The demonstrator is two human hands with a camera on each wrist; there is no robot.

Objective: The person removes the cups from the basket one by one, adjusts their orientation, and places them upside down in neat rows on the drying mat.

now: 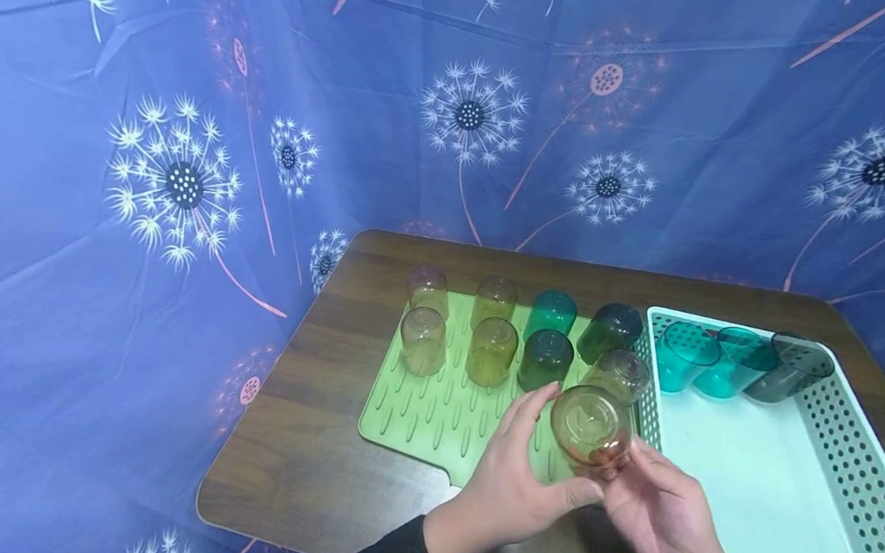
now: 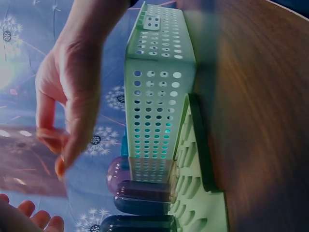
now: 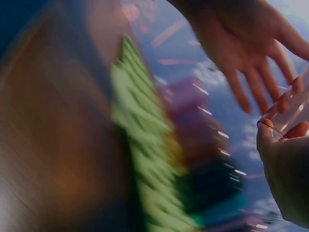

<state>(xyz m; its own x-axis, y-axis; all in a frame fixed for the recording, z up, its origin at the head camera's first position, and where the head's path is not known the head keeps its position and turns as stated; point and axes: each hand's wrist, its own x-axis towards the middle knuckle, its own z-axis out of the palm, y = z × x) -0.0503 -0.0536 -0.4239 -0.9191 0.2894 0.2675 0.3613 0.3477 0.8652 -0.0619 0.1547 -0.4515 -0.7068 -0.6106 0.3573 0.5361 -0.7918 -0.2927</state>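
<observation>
A pinkish-amber tinted drinking glass [image 1: 591,426] is held over the near right part of the green drying mat [image 1: 420,428]. My right hand [image 1: 660,499] grips it by its lower right edge; the right wrist view shows the thumb and fingers of that hand [image 3: 289,174] at the glass rim. On its other side is my left hand [image 1: 509,478], thumb and fingers apart around the glass. Its fingers [image 3: 253,79] look spread and straight in the right wrist view. Just behind the held glass, a pale tinted glass [image 1: 628,374] stands upside down.
Several upside-down glasses stand in two rows on the mat, including a yellow glass [image 1: 492,353], a teal glass [image 1: 553,311] and a dark glass [image 1: 544,360]. The pale green perforated basket [image 1: 752,461] at right holds two teal glasses [image 1: 687,357] and a grey glass [image 1: 789,368].
</observation>
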